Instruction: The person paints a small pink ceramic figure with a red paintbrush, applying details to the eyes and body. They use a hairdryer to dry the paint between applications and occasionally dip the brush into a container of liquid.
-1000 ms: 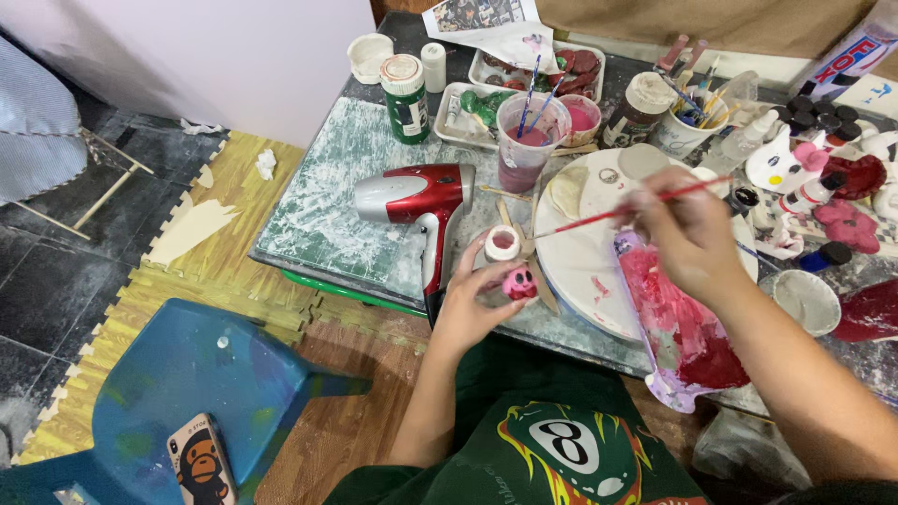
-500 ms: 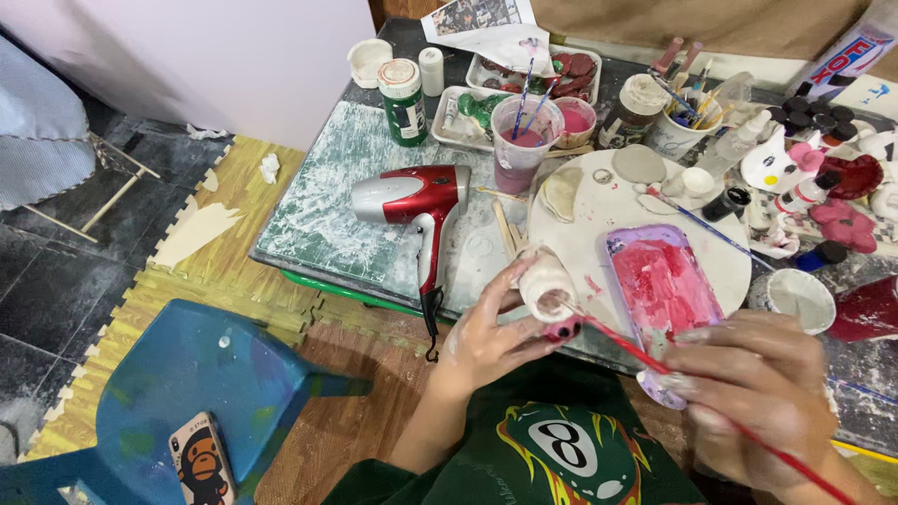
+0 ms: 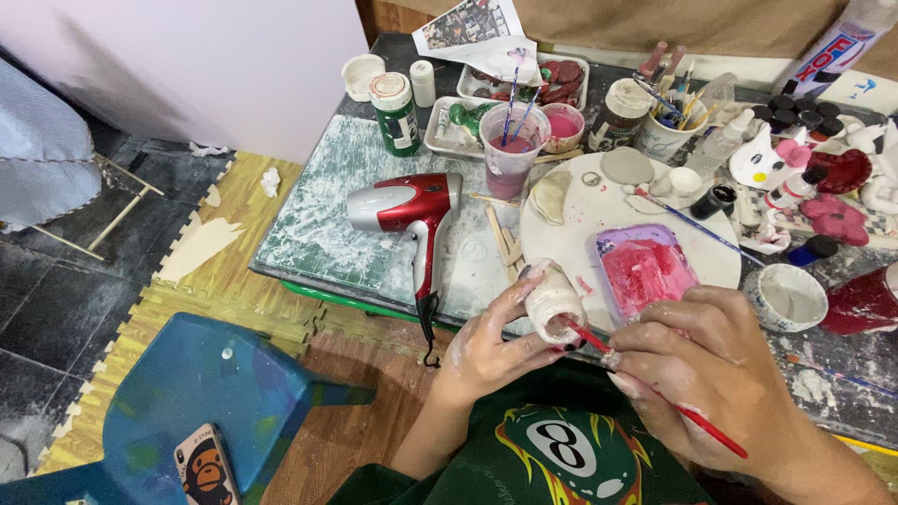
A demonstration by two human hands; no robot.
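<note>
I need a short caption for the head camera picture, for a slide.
Left hand tilts a small white paint jar while the right hand dips a red brush in.

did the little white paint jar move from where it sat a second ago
Yes. The small white jar has left the tabletop beside the red hair dryer; the left hand holds it lifted toward the person.

Green paint bottle (image 3: 397, 113) with label (table's back-left), printed photo sheet (image 3: 468, 22) behind, phone (image 3: 205, 465) on blue stool (image 3: 187, 393)
</note>
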